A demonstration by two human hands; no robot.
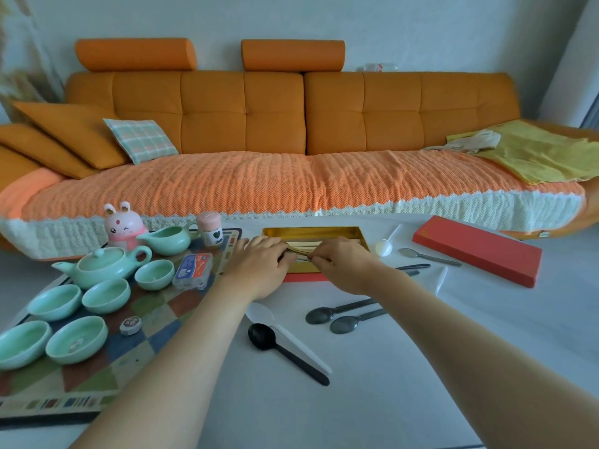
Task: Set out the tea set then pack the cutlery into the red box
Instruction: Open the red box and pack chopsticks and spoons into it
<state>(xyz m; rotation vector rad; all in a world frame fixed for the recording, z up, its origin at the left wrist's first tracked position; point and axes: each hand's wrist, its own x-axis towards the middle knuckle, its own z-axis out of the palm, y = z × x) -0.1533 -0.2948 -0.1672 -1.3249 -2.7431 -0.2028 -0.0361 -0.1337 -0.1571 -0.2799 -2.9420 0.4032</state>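
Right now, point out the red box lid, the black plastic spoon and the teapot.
red box lid [476, 252]: head view, middle of its top face.
black plastic spoon [287, 352]: head view, handle just behind the bowl.
teapot [103, 269]: head view, front of its green body.

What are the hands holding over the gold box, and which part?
Thin gold cutlery over the open box. The left hand grips its left end, the right hand pinches its right end. Which pieces cannot be told.
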